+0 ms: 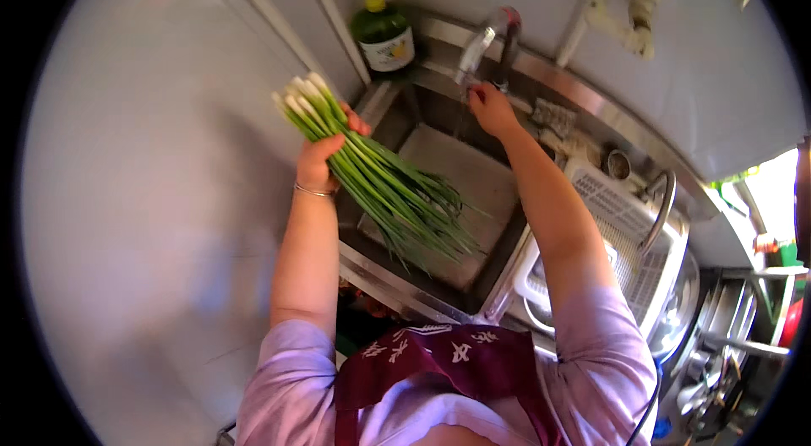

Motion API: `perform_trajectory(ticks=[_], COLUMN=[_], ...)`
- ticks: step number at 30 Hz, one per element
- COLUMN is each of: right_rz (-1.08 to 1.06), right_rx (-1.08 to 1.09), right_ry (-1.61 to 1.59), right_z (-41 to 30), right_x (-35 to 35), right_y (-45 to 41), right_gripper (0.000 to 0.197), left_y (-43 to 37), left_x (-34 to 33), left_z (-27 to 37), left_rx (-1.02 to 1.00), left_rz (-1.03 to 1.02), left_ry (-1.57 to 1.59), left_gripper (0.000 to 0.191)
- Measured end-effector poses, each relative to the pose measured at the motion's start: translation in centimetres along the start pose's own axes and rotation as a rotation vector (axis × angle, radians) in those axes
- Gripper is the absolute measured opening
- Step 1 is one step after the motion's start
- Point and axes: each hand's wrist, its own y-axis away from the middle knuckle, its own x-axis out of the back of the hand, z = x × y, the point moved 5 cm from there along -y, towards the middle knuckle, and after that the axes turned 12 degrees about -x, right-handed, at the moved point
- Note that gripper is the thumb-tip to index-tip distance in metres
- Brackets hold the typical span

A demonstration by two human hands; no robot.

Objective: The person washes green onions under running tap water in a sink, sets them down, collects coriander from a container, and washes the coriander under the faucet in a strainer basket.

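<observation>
My left hand [324, 158] is wrapped around a bunch of green onions [374, 170], just below their white root ends. The green leaves fan out over a stainless steel sink basin [485, 177], pointing down and right. At the back of the sink, my right hand [493, 110] has its fingers curled at the base of a metal faucet [508, 53]; the part under the fingers is hidden. The faucet's curved spout reaches over the basin, and a faint thin stream of water seems to fall from it.
A green pump bottle [386, 34] with a yellow top stands at the sink's back left corner. White plastic baskets [595, 192] fill the right side, near a small round cup [616, 165]. Farther right is a rack [722, 313] with utensils. A wall [158, 161] closes off the left.
</observation>
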Motion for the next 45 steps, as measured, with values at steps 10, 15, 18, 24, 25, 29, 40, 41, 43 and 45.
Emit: perform_trajectory(ticks=[10,15,18,24,25,29,40,41,43,45], right_rz=[-0.064,-0.298,-0.294,-0.168,-0.184,-0.181,-0.442,-0.518,-0.638,-0.762], right_rx=[-0.043,0.000,-0.105,-0.141,-0.120,-0.145,0.008,0.022,0.041,0.053], right_ry=[-0.004,0.207,0.111,0.000,0.052,0.095,-0.026,-0.022,-0.038,-0.090], right_z=[-1.3,-1.6,-2.8,-3.5,-3.7,-4.5,1.4,0.8,1.5,3.3], right_x=[3.4,7.2,9.7,10.0,9.9,10.2,6.4,6.1,4.6,3.8], right_y=[12.3,25.6,30.6,36.7,37.5,40.5,41.5,41.7,41.1,41.2], right_gripper=[0.034,0.020,0.017,0.021,0.021,0.020,0.018,0.018,0.017,0.016], left_y=[2.6,3.3,3.4,4.3,4.2,4.1,22.3,25.0,29.6,34.4], left_x=[-6.0,-8.7,-9.9,-7.7,-7.8,-3.2,-8.8,-9.8,-9.9,-11.0], left_z=[5.1,7.0,8.1,8.7,9.3,11.3,26.8,27.7,28.4,28.0], left_rx=[-0.056,-0.155,-0.241,-0.314,-0.336,-0.325,-0.887,-0.919,-0.976,-1.014], left_rz=[-0.114,-0.097,-0.109,0.065,0.113,0.403,0.561,0.567,0.572,0.671], left_ry=[-0.503,-0.534,-0.528,-0.448,-0.397,-0.194,-0.084,-0.083,-0.092,-0.127], left_gripper=[0.040,0.035,0.018,0.012,0.014,0.022,0.032,0.033,0.033,0.029])
